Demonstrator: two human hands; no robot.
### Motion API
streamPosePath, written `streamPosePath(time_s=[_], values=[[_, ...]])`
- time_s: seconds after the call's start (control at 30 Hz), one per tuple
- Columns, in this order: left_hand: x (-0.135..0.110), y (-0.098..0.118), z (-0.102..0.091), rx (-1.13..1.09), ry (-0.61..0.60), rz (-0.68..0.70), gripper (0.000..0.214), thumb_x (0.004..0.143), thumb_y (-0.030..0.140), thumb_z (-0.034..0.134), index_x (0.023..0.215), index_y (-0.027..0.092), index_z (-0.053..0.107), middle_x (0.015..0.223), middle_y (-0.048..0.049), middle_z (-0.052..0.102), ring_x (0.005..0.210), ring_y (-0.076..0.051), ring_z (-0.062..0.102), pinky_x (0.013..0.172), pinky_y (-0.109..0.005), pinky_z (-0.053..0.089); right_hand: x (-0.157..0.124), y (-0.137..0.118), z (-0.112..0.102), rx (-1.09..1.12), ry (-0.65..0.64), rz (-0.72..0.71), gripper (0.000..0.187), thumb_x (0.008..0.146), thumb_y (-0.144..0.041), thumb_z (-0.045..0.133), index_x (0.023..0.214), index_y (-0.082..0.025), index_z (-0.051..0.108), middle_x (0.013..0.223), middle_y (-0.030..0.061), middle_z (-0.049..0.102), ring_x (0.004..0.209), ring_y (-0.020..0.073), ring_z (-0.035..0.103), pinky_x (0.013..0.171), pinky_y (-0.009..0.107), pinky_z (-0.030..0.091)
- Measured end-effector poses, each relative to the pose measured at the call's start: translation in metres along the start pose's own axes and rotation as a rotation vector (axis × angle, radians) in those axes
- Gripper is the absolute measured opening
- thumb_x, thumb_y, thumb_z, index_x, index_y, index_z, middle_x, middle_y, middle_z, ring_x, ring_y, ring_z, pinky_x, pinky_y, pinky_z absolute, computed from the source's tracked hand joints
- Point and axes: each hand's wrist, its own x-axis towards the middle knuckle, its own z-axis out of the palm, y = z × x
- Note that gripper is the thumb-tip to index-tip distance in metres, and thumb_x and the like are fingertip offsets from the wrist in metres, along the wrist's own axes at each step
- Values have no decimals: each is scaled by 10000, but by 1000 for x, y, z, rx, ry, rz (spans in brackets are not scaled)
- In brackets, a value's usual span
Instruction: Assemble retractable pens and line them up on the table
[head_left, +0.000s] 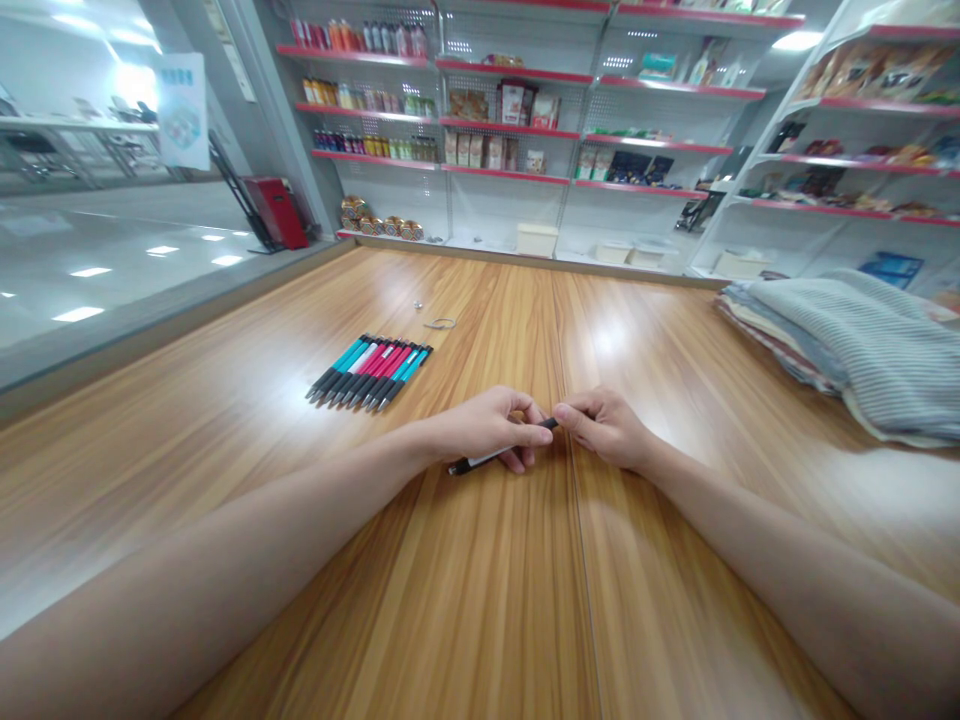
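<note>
A white pen with black ends (480,459) is held low over the wooden table (465,600). My left hand (491,425) is wrapped round its barrel. My right hand (606,425) pinches the pen's black tip between thumb and fingers. Both hands meet near the table's middle seam. A row of several pens (370,371) in teal, white, pink and black lies side by side to the left, a little beyond my left hand.
A small metal spring or ring (440,323) and a tiny metal part (418,304) lie beyond the pen row. Folded grey and striped cloths (855,340) are stacked at the right. Store shelves (510,130) with goods stand behind the table.
</note>
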Motion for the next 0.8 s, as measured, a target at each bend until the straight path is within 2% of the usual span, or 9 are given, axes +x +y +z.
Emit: streamPosePath(time_s=[0.23, 0.33, 0.47, 0.57, 0.67, 0.8], values=[[0, -4, -1, -22, 21, 1, 337, 753, 375, 714, 869, 155, 486, 676, -20, 640, 609, -141, 663, 540, -221, 523, -2, -1, 1, 45, 8, 19, 480, 943, -413, 456, 539, -159, 409, 458, -53, 326, 422, 50, 294, 427, 236, 183], [-1, -4, -4, -70, 4, 48, 319, 795, 410, 666, 893, 131, 547, 705, -46, 650, 592, -134, 654, 518, -209, 511, -2, 2, 3, 142, 81, 56, 491, 940, -430, 465, 530, -167, 406, 431, -58, 322, 391, 50, 281, 409, 242, 174], [-3, -2, -13, -381, -4, 132, 405, 827, 398, 622, 1153, 168, 547, 815, -56, 676, 521, -139, 634, 463, -235, 493, 0, 10, 3, 346, 318, 79, 494, 940, -448, 462, 531, -188, 369, 420, -60, 327, 368, 59, 286, 400, 250, 195], [-5, -1, -21, -657, 99, 207, 461, 824, 484, 587, 1155, 163, 566, 801, -47, 675, 535, -155, 636, 509, -273, 517, 1, 12, 3, 376, 427, 79, 478, 938, -460, 458, 552, -197, 357, 438, -62, 324, 373, 64, 286, 400, 250, 209], [-3, -1, -25, -758, 230, 287, 490, 815, 560, 559, 1056, 136, 610, 841, -63, 680, 529, -141, 622, 500, -268, 513, -1, 6, 4, 180, 313, 57, 468, 937, -445, 465, 557, -181, 400, 471, -47, 359, 416, 66, 322, 426, 246, 223], [5, -6, -20, -619, 365, 331, 330, 772, 403, 691, 931, 124, 614, 661, 17, 577, 421, -69, 511, 400, -196, 439, -2, -3, 5, -118, -5, -44, 469, 923, -400, 500, 527, -155, 441, 487, -41, 364, 452, 57, 320, 458, 243, 218]])
